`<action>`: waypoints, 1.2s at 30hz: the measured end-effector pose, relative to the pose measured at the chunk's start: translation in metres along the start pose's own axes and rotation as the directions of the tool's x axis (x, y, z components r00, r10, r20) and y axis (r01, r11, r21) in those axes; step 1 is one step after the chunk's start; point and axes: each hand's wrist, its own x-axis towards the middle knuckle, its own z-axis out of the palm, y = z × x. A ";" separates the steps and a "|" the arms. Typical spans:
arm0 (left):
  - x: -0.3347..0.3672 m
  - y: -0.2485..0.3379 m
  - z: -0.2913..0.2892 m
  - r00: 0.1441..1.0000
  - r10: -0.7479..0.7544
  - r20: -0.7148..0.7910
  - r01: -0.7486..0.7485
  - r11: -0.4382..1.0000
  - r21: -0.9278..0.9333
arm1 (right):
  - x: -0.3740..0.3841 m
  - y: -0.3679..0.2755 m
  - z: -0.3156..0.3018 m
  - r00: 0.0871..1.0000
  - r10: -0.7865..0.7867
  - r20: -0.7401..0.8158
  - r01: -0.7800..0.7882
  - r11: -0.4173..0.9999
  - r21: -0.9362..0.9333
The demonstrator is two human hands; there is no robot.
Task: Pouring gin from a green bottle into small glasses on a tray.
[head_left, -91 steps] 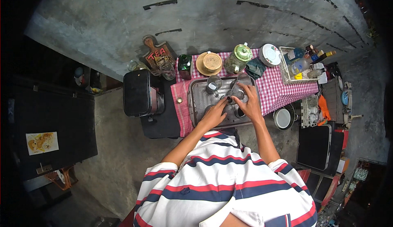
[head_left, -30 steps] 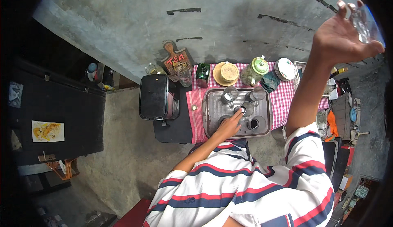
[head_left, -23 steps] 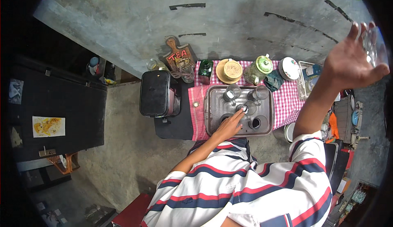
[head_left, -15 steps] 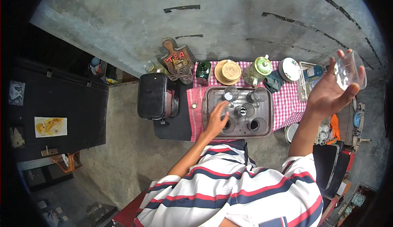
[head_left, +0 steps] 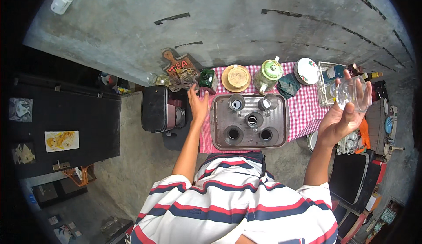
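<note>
My right hand (head_left: pixel 338 123) is raised at the right, its fingers wrapped round a clear drinking glass (head_left: pixel 354 93). My left hand (head_left: pixel 199 105) reaches past the left end of the table, thumb and fingers apart, its fingertips beside the clear glassware (head_left: pixel 187 82) by a wooden board. Whether they touch it is hard to make out. Between my arms lies a brown tray (head_left: pixel 222 145) with several clear glass mugs, among them a middle mug (head_left: pixel 253 120) and a front right mug (head_left: pixel 267 135). Dark patches show inside some of them.
Behind the tray stand a green bottle (head_left: pixel 208 80), a cup on a wooden saucer (head_left: pixel 238 75), a green teapot (head_left: pixel 271 72), a dark cloth (head_left: pixel 288 85) and stacked plates (head_left: pixel 306 71). A black appliance (head_left: pixel 156 107) is at the left, a wire basket (head_left: pixel 324 96) at the right.
My left hand has moved from the tray's front left mug leftward and away from me to the glassware. My right hand has come slightly lower and left, still holding the glass. My view has shifted.
</note>
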 end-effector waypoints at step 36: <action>0.034 -0.029 0.086 0.921 -0.215 -0.325 0.213 0.976 -0.042 | 0.054 0.016 -0.079 0.994 0.047 0.101 -0.030 0.986 -0.163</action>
